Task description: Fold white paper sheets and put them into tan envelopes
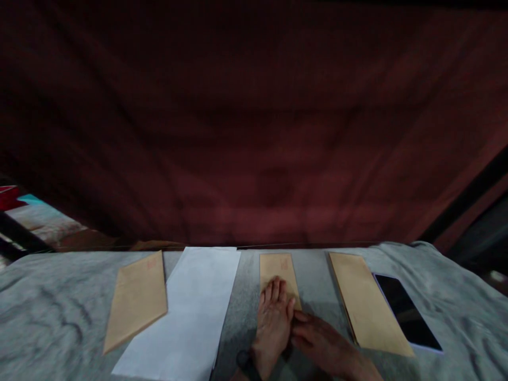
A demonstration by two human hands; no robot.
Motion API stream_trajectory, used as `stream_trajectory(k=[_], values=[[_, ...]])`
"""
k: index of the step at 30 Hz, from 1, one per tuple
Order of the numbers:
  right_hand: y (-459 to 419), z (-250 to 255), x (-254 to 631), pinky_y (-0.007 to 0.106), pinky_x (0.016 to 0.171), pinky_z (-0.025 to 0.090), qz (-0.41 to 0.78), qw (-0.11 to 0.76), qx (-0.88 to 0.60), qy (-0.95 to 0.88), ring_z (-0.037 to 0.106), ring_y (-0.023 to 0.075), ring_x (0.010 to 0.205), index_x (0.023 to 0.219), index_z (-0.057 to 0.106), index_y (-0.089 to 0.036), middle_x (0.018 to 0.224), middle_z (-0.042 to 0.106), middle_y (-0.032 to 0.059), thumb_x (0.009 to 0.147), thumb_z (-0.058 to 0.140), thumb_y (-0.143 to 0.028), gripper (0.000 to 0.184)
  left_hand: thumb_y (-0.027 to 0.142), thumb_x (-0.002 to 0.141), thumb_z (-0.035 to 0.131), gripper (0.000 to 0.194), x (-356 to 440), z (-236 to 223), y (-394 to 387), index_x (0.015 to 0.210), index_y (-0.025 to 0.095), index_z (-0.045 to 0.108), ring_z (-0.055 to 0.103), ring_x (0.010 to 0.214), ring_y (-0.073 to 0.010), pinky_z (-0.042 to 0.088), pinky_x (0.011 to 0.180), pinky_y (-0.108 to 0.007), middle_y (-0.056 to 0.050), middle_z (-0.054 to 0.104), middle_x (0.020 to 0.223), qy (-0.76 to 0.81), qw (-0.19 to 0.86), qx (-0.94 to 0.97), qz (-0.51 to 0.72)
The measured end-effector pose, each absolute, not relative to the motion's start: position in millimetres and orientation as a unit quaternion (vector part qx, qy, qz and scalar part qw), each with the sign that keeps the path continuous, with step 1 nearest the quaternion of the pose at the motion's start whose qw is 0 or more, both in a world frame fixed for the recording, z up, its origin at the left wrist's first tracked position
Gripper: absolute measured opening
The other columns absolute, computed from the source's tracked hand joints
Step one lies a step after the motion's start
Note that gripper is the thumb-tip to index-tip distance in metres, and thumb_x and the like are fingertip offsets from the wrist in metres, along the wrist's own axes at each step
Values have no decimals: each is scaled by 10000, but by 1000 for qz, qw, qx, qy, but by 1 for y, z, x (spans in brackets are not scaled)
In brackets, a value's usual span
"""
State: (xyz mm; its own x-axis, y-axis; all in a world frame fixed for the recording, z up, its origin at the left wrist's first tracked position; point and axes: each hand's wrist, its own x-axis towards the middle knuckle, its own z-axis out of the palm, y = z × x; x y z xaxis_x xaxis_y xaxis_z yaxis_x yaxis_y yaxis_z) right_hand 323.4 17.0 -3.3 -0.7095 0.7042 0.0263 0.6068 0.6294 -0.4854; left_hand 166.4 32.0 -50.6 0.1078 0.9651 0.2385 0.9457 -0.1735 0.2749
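A narrow brown paper envelope (280, 264) with small red print lies on the grey cloth in front of me, its lower part hidden by my hands. My left hand (273, 315) rests flat on it, palm down, fingers stretched forward, with a dark band at the wrist. Close beside the left thumb, my right hand (317, 336) has its fingers bent together at the envelope's lower right edge. Its fingertips are partly hidden, but they seem to pinch that edge.
Left of my hands lie white paper sheets (190, 312), touching another brown envelope (138, 296). To the right, a stack of brown envelopes (367, 301) sits beside a dark-screened phone (407, 309). The grey cloth (59, 307) is wrinkled at both sides. A dark red curtain (254, 132) hangs behind.
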Motion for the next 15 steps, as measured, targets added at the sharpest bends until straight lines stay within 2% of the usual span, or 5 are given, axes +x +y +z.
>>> stream_trajectory(k=[4,9,13,15], values=[[23,-1,323,298,990,476,261,107,-411,-867,654,165,1139,970,753,-320,1209,706,-30,879,514,-83,348,273,1051,344,476,158,-66,36,1493,144,465,301,1519,-310,387,1189,-530,-150,383,1620,631,1,757,170],[28,-21,324,353,1059,430,242,117,-443,-855,588,204,1246,1280,644,-335,1329,642,5,779,564,-112,554,248,1056,309,470,152,-81,36,1488,120,442,283,1527,-288,370,1201,-537,-156,417,1600,596,-21,779,193],[28,-31,326,316,1018,452,224,128,-427,-867,600,194,1196,1206,673,-336,1254,662,-7,742,580,-89,534,258,1062,309,472,150,-86,30,1507,142,416,277,1530,-276,359,1209,-532,-141,401,1612,590,-41,778,211],[27,-34,327,304,1000,462,177,135,-439,-871,607,188,1175,1189,675,-344,1242,666,-13,736,583,-76,535,292,1065,332,482,151,-84,26,1524,160,394,281,1529,-276,357,1212,-529,-132,387,1621,591,-38,777,212]])
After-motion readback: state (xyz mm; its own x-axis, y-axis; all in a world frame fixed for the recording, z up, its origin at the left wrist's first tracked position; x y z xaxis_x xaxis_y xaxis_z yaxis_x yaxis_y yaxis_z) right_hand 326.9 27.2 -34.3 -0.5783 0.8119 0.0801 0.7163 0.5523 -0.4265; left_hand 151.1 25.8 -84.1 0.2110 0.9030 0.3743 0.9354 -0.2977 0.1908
